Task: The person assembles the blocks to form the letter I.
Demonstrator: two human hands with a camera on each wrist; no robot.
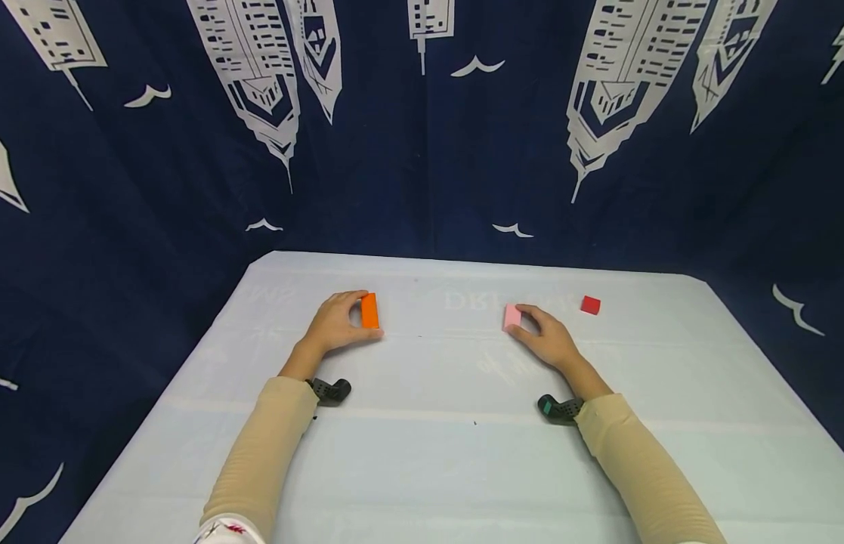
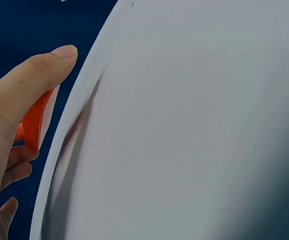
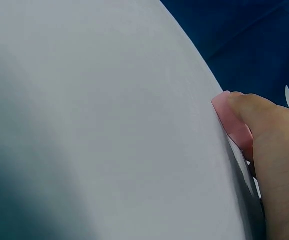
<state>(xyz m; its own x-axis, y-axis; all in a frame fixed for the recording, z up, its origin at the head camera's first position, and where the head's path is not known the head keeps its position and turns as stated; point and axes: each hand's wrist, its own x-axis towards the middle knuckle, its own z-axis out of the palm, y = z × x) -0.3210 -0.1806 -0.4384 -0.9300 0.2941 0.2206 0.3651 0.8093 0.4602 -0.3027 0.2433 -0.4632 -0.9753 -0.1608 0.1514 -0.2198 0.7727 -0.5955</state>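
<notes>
Between the thumb and fingers of my left hand (image 1: 335, 323) is an orange block (image 1: 370, 310), pinched by its two ends at the left of the table. The left wrist view shows the same orange block (image 2: 34, 120) behind the thumb, with a pale side face. Right of centre, my right hand (image 1: 547, 338) pinches a pink block (image 1: 512, 316) between thumb and fingers. In the right wrist view the thumb covers part of the pink block (image 3: 232, 120). A small red block (image 1: 590, 304) lies on the table beyond the right hand, further right.
Both hands are over a white-covered table (image 1: 428, 453). Its far edge meets a dark blue curtain (image 1: 422, 166) with white building and bird prints. Black wrist devices, one on the left wrist (image 1: 331, 391) and one on the right (image 1: 560, 409), stick out inward.
</notes>
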